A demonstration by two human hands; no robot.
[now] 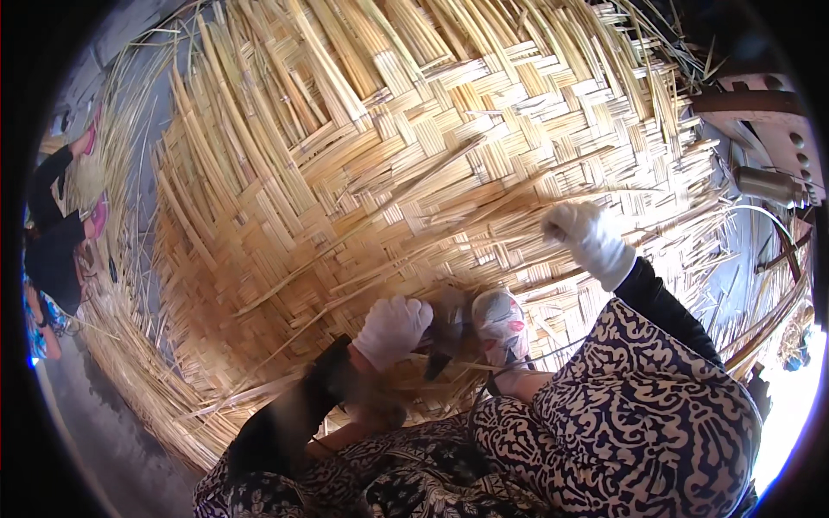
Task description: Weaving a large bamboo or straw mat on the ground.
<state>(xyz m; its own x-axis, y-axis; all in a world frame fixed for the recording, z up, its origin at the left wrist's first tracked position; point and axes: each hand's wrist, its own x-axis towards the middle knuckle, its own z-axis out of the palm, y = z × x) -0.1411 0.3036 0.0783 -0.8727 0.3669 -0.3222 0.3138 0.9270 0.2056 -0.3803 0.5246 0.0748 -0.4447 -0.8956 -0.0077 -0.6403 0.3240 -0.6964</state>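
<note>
A large woven mat of flat, straw-coloured cane-like strips spreads before me. My left hand, in a white glove, is closed just above the mat's near part; whatever its fingers hold is hidden. Beside it is a blurred dark shape whose kind I cannot make out. Further right and farther out, my right hand, also white-gloved, is curled closed low over the weave. Loose strips run close to its fingers, but whether it grips one does not show. My covered foot rests on the mat between the hands.
Long unwoven strip ends stick out along the far side. Loose straw-like strips line the left edge. Another person in dark clothes is at the far left. Reddish metalwork with holes and a grey cylinder stand right.
</note>
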